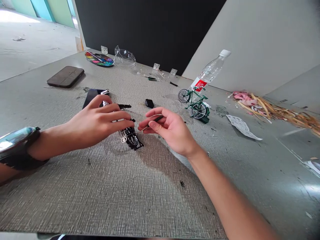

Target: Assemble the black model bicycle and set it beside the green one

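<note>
My left hand [101, 120] rests over a small black model bicycle [131, 137] on the grey table [125, 193], fingers gripping its upper part. My right hand [167, 128] pinches a thin screwdriver [150, 124] with a black handle, its tip pointing at the black model near my left fingertips. A watch [17, 143] sits on my left wrist. A finished green model bicycle [196, 101] stands on a stand further right.
A phone [93, 95] lies behind my left hand, a dark case [65, 76] at far left. A paint palette [99, 60], plastic bag [124, 55], small tools [160, 79], black part [149, 103], water bottle [210, 71], paper scrap [242, 126] and straw-like strips [275, 110] lie around.
</note>
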`<state>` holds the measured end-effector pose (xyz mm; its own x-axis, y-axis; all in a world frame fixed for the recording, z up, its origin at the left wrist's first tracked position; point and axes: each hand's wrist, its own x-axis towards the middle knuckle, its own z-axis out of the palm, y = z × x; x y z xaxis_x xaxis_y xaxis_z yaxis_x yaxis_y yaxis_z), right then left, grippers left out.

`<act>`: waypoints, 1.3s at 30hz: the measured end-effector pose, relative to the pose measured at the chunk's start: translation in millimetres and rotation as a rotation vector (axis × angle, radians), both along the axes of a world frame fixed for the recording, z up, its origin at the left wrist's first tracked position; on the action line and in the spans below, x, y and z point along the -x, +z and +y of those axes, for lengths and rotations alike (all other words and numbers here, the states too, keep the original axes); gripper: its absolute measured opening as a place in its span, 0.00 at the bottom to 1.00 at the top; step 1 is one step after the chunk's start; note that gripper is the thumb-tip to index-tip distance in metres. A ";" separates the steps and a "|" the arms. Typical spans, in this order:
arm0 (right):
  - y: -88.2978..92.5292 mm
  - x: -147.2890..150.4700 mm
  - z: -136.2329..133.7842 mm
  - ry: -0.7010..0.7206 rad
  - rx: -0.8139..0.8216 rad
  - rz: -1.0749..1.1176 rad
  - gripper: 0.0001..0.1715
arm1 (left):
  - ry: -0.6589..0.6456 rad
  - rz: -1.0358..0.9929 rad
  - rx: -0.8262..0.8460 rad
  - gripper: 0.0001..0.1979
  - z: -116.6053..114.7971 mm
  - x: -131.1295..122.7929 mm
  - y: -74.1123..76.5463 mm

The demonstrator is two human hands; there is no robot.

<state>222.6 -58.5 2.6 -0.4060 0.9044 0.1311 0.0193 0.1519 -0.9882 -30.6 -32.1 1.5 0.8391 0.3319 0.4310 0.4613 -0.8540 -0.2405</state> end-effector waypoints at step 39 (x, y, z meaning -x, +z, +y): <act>0.4 10.3 -2.1 -0.326 -0.199 -0.076 0.19 | 0.007 -0.015 0.052 0.21 -2.3 -2.8 0.5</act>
